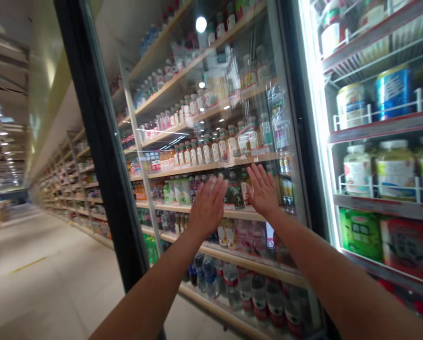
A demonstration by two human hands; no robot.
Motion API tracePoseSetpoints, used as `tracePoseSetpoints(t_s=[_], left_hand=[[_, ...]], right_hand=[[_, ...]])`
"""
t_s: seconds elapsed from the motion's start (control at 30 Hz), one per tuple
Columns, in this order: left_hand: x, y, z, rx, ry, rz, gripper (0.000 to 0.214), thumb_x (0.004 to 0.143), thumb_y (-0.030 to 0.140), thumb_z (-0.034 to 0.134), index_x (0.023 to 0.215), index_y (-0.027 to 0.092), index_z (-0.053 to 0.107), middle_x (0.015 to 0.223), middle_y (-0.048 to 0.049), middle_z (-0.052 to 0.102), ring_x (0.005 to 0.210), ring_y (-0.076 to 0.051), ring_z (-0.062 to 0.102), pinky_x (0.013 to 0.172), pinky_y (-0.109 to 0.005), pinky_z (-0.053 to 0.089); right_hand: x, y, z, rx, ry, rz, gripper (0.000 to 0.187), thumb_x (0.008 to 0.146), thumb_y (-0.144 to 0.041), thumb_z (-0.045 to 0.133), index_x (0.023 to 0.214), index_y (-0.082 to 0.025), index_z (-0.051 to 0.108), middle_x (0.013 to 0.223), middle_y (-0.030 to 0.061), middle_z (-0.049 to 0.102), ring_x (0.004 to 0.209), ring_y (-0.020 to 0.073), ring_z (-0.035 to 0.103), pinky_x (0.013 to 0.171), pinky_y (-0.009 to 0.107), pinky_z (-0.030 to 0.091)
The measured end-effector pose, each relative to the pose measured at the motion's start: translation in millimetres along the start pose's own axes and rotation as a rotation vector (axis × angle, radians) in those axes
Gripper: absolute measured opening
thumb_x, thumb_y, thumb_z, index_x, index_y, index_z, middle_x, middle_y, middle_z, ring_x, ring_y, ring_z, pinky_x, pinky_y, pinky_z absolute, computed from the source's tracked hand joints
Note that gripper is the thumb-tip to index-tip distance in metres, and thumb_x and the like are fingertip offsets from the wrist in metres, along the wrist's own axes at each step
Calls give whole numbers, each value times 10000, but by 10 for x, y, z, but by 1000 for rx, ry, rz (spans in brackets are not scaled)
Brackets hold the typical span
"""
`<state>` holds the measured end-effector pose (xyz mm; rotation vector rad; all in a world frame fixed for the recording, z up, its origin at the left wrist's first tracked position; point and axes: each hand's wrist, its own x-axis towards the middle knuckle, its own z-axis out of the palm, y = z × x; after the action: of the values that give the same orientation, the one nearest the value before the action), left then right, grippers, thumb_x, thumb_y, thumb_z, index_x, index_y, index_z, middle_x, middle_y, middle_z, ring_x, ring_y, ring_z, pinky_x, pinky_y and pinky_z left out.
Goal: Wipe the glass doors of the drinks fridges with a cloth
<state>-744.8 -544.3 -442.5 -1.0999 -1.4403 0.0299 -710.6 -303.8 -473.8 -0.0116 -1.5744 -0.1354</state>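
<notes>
A glass cooler door (293,89) with a black frame stands swung out ahead of me. Both my arms reach toward its pane. My left hand (208,205) is held up with its fingers stretched out, palm toward the glass. To its right, my right hand (263,191) is raised too, fingers spread and thumb apart. Neither hand holds anything. Whether the palms touch the pane or stop just short of it, I cannot tell. Through the glass show rows of bottled drinks (207,152) on wooden-edged shelves, along with reflections of ceiling lights.
On the right is the lit cooler interior, its wire-fronted shelves holding a blue can (393,92), juice bottles (395,170) and a green package (360,233). A pale floor (55,283) runs down an aisle at left beside long stocked shelves (73,184).
</notes>
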Motion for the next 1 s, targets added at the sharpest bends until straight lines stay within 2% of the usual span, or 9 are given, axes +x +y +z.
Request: tracePoseSetpoints(t_s=[0.13, 0.27, 0.37, 0.5, 0.63, 0.73, 0.8, 0.87, 1.0], left_hand=[[-96, 279, 132, -84, -112, 134, 631, 1041, 380, 498, 1603, 187, 285, 1655, -121, 280, 1555, -312, 170, 1262, -513, 187], [-146, 344, 220, -186, 42, 51, 739, 1088, 452, 320, 1635, 92, -24, 1653, -209, 233, 1565, -311, 99, 1243, -539, 225], [-215, 347, 214, -257, 111, 16, 697, 1101, 453, 225, 1634, 125, -82, 1682, -208, 100, 1565, -297, 106, 1224, -523, 285], [-331, 171, 50, -175, 110, -69, 676, 1099, 402, 308, 1648, 220, -41, 1695, -160, -51, 1566, -312, 93, 1216, -531, 297], [-381, -225, -210, 97, 86, -331, 687, 1049, 305, 484, 1649, 263, 152, 1696, -120, 97, 1565, -340, 50, 1250, -617, 107], [-422, -399, -318, 179, -10, -433, 650, 1023, 303, 530, 1620, 213, 289, 1678, -126, 171, 1563, -345, 42, 1254, -626, 57], [-461, -406, -324, 186, -66, -432, 634, 1016, 323, 544, 1603, 202, 337, 1679, -116, 155, 1562, -347, 25, 1258, -622, 61], [-495, -365, -302, 187, -95, -442, 628, 1016, 334, 547, 1597, 200, 351, 1682, -108, 131, 1561, -345, 6, 1261, -616, 67], [-531, -279, -272, 186, -108, -472, 633, 1021, 353, 540, 1603, 209, 335, 1679, -101, 141, 1562, -331, -2, 1262, -617, 41]], right_hand=[[18, -144, -125, 52, 13, 60, 560, 1048, -281, 394, 1592, -172, 326, 1604, 88, 364, 1527, 243, 280, 1255, 468, 251], [-46, -410, -304, 308, -73, -250, 655, 1021, -224, 352, 1642, -155, 151, 1601, 136, 355, 1508, 220, 330, 1242, 442, 334], [-168, -536, -321, 476, -141, -351, 703, 1030, -210, 347, 1647, -126, 20, 1595, 161, 355, 1523, 201, 300, 1215, 415, 410], [-346, -508, -238, 465, -201, -424, 652, 1016, -125, 404, 1631, -213, 207, 1604, 115, 354, 1542, 210, 254, 1200, 426, 434], [-429, -509, -252, 370, -198, -524, 587, 959, -27, 415, 1498, -249, 492, 1623, 51, 333, 1547, 233, 236, 1223, 430, 384], [-440, -627, -351, 286, -219, -539, 520, 994, -239, 495, 1507, -158, 481, 1607, 49, 365, 1540, 262, 240, 1304, 471, 204], [-427, -701, -423, 230, -243, -533, 609, 999, -403, 517, 1524, -104, 445, 1603, 65, 366, 1527, 276, 265, 1323, 496, 41], [-385, -727, -470, 174, -218, -545, 592, 1011, -414, 526, 1516, -114, 456, 1585, 65, 396, 1507, 257, 311, 1318, 497, -33], [-244, -661, -463, 181, -149, -637, 395, 1036, -310, 531, 1405, -179, 581, 1499, 42, 521, 1427, 206, 439, 1313, 426, 141]])
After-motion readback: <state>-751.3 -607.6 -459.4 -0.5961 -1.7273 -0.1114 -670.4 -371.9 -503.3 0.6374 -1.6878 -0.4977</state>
